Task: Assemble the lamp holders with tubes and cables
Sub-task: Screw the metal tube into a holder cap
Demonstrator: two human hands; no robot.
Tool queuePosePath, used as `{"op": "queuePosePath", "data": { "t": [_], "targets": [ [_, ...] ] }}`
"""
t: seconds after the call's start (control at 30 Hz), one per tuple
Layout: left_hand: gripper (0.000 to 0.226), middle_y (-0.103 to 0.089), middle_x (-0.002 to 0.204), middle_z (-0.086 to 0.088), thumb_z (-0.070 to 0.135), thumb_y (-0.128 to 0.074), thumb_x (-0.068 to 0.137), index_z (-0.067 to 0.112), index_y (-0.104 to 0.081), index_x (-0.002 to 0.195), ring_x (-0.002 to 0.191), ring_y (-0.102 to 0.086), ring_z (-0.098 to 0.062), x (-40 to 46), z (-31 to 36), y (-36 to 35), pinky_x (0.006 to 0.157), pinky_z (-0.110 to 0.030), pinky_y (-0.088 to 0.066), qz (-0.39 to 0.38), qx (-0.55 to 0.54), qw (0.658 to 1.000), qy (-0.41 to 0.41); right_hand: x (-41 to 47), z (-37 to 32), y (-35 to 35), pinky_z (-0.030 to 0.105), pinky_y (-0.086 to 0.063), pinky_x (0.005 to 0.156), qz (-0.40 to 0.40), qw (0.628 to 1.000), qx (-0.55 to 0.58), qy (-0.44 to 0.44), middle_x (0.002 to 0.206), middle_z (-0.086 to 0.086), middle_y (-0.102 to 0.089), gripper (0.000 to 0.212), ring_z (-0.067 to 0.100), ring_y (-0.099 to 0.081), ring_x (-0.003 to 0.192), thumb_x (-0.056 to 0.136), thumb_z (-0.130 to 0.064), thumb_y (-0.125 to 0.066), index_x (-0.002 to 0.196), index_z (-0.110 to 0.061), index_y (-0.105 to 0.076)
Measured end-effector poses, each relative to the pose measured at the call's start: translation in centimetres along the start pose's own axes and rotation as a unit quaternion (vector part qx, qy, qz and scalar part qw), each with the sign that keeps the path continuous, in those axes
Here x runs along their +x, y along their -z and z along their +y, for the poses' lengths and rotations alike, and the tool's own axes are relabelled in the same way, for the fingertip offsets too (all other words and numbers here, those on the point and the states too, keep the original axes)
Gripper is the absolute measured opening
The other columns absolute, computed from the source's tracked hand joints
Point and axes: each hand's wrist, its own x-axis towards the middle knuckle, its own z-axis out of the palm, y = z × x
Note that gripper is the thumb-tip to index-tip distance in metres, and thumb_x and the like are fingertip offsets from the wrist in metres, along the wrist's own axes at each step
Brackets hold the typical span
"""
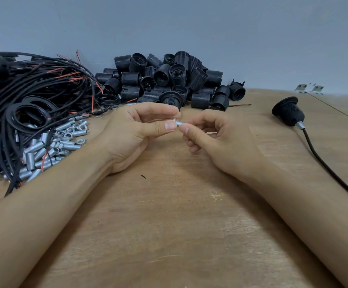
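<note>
Above the middle of the wooden table, my left hand and my right hand meet at a small threaded metal tube. Thumb and fingers of each hand pinch one end of it; a small nut seems to sit at the left end, mostly hidden by my fingertips. A heap of black lamp holders lies at the back centre. Black cables with red wire ends are piled at the left. Loose metal tubes and nuts lie in front of the cables.
One assembled lamp holder with a tube and a black cable lies at the right, its cable running to the right edge. Black rings sit among the cables. Two small metal brackets lie at the far right by the grey wall.
</note>
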Motion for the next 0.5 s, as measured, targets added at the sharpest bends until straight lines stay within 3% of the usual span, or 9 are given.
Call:
{"op": "queuePosePath", "data": {
  "t": [0.17,0.3,0.5],
  "targets": [
    [0.022,-0.076,0.091,-0.01,0.005,-0.074,0.065,0.007,-0.077,0.087,0.091,-0.071,-0.018,0.0,-0.05,0.18,0.083,-0.025,-0.057,-0.01,0.02,1.0,-0.002,-0.03,0.1,0.11,0.033,-0.06,0.059,-0.023,1.0,0.002,-0.009,0.073,0.005,-0.069,0.012,0.018,-0.068,0.063,0.094,-0.017,-0.065,0.089,-0.008,-0.071],
    [0.034,-0.072,0.084,-0.01,0.012,-0.077,0.065,0.01,-0.074,0.099,0.075,-0.065,-0.016,-0.2,0.03,-0.01,0.074,-0.024,-0.055,-0.017,0.063,0.998,-0.018,-0.05,0.12,0.19,0.034,-0.06,0.057,-0.014,0.999,-0.018,0.028,0.083,0.0,-0.068,0.003,0.016,-0.066,0.071,0.09,-0.01,-0.071,0.093,-0.009,-0.071],
    [0.033,-0.072,0.08,-0.011,0.021,-0.082,0.054,0.01,-0.077,0.085,0.069,-0.065,-0.015,-0.17,-0.01,-0.23,0.067,-0.02,-0.054,0.002,0.069,0.998,-0.006,-0.11,0.31,0.1,0.034,-0.06,0.055,-0.001,0.999,-0.027,0.032,0.087,0.002,-0.069,0.004,0.017,-0.065,0.075,0.089,-0.01,-0.072,0.092,-0.012,-0.07]
  ]
}}
